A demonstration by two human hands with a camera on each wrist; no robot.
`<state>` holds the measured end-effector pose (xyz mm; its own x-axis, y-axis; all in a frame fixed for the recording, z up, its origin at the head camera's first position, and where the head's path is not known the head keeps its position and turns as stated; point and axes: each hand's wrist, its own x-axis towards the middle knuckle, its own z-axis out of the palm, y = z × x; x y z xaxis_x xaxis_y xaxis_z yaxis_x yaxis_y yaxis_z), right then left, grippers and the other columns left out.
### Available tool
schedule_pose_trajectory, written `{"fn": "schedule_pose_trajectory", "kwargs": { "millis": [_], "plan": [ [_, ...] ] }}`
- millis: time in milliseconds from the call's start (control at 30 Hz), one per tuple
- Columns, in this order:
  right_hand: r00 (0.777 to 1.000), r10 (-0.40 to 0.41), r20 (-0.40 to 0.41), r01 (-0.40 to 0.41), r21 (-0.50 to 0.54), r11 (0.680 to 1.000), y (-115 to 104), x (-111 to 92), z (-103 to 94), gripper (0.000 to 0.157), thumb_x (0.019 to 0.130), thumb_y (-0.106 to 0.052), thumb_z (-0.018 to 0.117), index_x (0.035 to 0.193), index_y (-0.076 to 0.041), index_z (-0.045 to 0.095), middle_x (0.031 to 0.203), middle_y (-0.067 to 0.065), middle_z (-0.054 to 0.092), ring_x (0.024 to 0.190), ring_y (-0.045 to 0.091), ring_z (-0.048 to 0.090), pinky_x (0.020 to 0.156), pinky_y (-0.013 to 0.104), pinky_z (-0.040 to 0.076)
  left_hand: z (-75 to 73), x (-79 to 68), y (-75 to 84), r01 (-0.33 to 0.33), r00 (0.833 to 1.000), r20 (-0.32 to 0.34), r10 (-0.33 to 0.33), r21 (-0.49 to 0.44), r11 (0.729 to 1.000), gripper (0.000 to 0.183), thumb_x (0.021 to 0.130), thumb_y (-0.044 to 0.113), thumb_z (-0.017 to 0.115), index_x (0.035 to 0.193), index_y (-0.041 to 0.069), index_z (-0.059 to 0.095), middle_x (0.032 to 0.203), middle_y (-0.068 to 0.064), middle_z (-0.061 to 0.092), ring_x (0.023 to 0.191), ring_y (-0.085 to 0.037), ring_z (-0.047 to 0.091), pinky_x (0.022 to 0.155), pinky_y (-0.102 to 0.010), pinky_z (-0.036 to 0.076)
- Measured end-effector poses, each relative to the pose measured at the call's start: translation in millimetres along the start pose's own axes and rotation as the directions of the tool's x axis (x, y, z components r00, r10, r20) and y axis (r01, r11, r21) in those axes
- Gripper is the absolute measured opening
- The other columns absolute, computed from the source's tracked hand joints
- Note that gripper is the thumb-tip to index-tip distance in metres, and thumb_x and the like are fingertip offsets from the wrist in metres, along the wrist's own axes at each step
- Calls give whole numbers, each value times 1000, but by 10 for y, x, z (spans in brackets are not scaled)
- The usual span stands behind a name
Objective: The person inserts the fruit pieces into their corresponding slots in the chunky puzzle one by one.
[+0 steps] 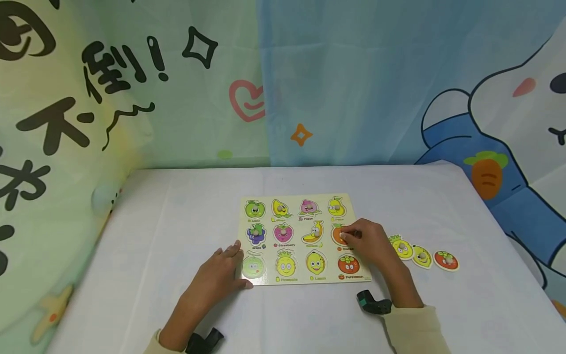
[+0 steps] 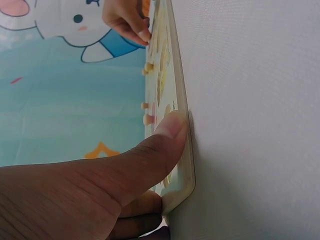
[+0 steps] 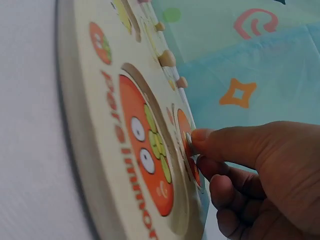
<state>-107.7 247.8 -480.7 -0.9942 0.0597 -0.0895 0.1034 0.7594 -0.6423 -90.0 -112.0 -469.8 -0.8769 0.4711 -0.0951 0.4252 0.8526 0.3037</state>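
Observation:
A pale wooden fruit puzzle board [image 1: 292, 247] lies flat on the white table. At its near left corner my left hand [image 1: 221, 270] holds the board, thumb [image 2: 172, 125] on the near edge and fingers at the left side. My right hand [image 1: 367, 241] pinches the orange piece [image 1: 337, 236] with thumb and forefinger; this piece sits in or right at its slot on the right side. In the right wrist view, the persimmon slot [image 3: 145, 145] shows a printed picture without a knob. Loose pineapple [image 1: 401, 247], lemon [image 1: 422, 256] and persimmon [image 1: 446, 260] pieces lie right of the board.
Several knobbed pieces, such as the banana [image 1: 314, 232] and strawberry [image 1: 283, 233], sit in the board's upper rows. Black wrist cameras [image 1: 374, 303] are by both wrists. A printed curtain [image 1: 336, 83] hangs behind the white table [image 1: 300, 319].

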Motion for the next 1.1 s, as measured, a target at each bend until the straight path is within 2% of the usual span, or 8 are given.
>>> {"fn": "schedule_pose_trajectory", "kwargs": {
  "millis": [400, 600, 767, 933, 1100],
  "plan": [
    [998, -62, -33, 59, -81, 995, -1, -13, 56, 20, 89, -12, 72, 107, -3, 74, 88, 4, 61, 78, 21, 53, 66, 32, 46, -13, -7, 10, 4, 1000, 5, -4, 8, 1000, 81, 66, 35, 89, 128, -6, 58, 141, -19, 50, 128, -33, 49, 108, -48, 36],
    [996, -83, -16, 81, -114, 990, -38, -29, 34, 22, 90, -14, 71, 109, -2, 73, 88, 4, 61, 79, 21, 53, 66, 32, 45, 4, -15, 4, -4, 1000, -7, 4, 21, 1000, 80, 67, 35, 88, 130, -6, 58, 142, -19, 49, 128, -33, 49, 108, -48, 36],
    [998, -70, -6, 69, -94, 993, -30, -50, -70, 25, 93, -17, 68, 114, -3, 71, 94, 6, 65, 82, 22, 55, 70, 35, 46, 0, -20, 8, -11, 1000, -11, 11, 37, 999, 80, 69, 35, 87, 130, -6, 57, 142, -19, 49, 128, -33, 50, 108, -48, 36],
    [997, -65, -51, 60, -92, 994, 45, -76, -248, 26, 95, -9, 63, 119, -1, 68, 104, 14, 67, 86, 26, 58, 74, 41, 50, -4, -19, 13, -14, 1000, -7, 14, 47, 999, 79, 69, 36, 87, 130, -6, 57, 141, -19, 49, 127, -33, 50, 108, -48, 37],
    [999, -18, -34, 15, -102, 995, 134, -108, -407, 26, 95, -8, 62, 119, 0, 68, 109, 18, 67, 89, 28, 58, 77, 44, 51, -5, -16, 13, -6, 1000, 0, 6, 44, 999, 80, 69, 35, 87, 130, -6, 57, 142, -19, 48, 128, -32, 49, 108, -48, 36]
  ]
}}
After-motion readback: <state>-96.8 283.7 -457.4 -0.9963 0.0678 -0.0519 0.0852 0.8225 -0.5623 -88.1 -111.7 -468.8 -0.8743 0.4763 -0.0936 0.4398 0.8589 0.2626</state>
